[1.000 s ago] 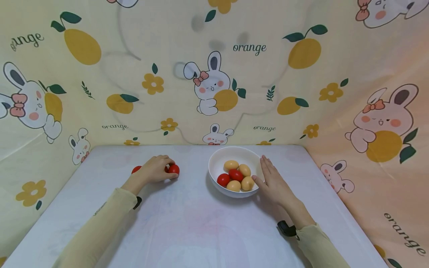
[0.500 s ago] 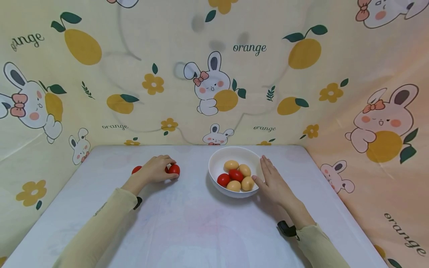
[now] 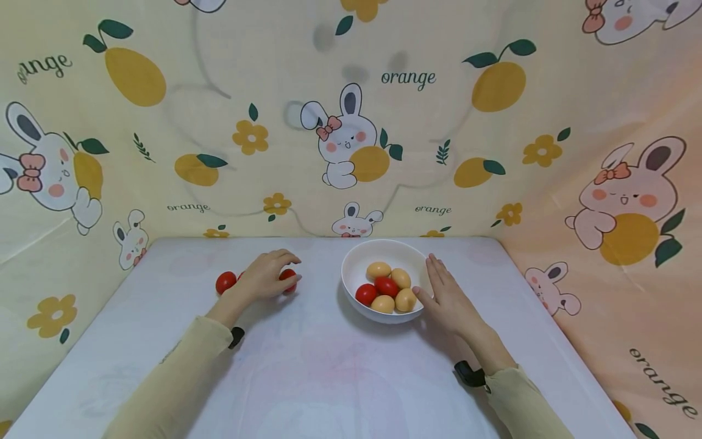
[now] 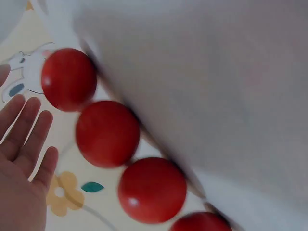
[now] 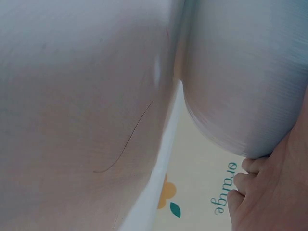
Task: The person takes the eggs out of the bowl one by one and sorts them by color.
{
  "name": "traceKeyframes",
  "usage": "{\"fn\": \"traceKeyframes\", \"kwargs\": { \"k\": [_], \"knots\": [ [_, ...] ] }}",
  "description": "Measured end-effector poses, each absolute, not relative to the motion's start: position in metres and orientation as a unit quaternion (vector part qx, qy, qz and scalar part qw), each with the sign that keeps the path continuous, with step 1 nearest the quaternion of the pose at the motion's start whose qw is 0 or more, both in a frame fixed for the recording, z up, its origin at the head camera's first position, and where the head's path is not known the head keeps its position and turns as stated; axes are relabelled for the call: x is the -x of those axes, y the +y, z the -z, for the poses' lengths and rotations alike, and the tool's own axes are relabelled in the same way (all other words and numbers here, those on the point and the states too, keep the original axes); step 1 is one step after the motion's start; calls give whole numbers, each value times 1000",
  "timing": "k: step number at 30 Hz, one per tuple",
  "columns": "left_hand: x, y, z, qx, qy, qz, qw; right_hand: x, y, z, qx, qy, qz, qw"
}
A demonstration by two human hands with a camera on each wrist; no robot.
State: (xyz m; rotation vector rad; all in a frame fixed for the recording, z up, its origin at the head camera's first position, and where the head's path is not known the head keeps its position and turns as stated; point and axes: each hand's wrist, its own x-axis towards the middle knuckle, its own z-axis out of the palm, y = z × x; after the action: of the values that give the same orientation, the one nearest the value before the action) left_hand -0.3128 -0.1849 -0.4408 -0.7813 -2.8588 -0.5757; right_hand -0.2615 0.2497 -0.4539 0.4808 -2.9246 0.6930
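Left hand (image 3: 265,274) shifted rightward, fingers spread wider — nothing gripped. Red ball (image 3: 287,274), left of centre, partly hidden by thumb, unlifted; leftmost ball (image 3: 225,282) more exposed. Bowl (image 3: 355,268), right of centre — touched by right hand (image 3: 448,297), ungrasped.

The pale table (image 3: 329,378) bore a white bowl (image 3: 406,256) right of its middle, a row of four rounded red objects (image 4: 108,134) at left, and a thin, dark, hair-like strand (image 5: 130,136).
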Motion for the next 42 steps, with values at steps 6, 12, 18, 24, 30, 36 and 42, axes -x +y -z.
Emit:
{"fn": "traceKeyframes", "kwargs": {
  "k": [6, 12, 18, 24, 30, 36, 42],
  "knots": [
    [308, -167, 437, 291, -922, 223, 123, 262, 250, 454, -159, -959, -228, 51],
    [305, -148, 433, 318, -900, 252, 157, 262, 250, 454, -160, -959, -230, 52],
    [305, -129, 431, 343, -881, 271, 179, 263, 251, 456, -158, -960, -227, 50],
    [305, -108, 426, 362, -868, 286, 184, 262, 251, 456, -158, -960, -227, 49],
    [303, -86, 419, 381, -867, 273, 168, 262, 250, 455, -159, -959, -229, 49],
    [304, -66, 411, 392, -880, 244, 113, 262, 250, 455, -160, -959, -230, 48],
    [313, -49, 405, 411, -887, 205, 46, 262, 250, 455, -163, -958, -228, 52]
  ]
}}
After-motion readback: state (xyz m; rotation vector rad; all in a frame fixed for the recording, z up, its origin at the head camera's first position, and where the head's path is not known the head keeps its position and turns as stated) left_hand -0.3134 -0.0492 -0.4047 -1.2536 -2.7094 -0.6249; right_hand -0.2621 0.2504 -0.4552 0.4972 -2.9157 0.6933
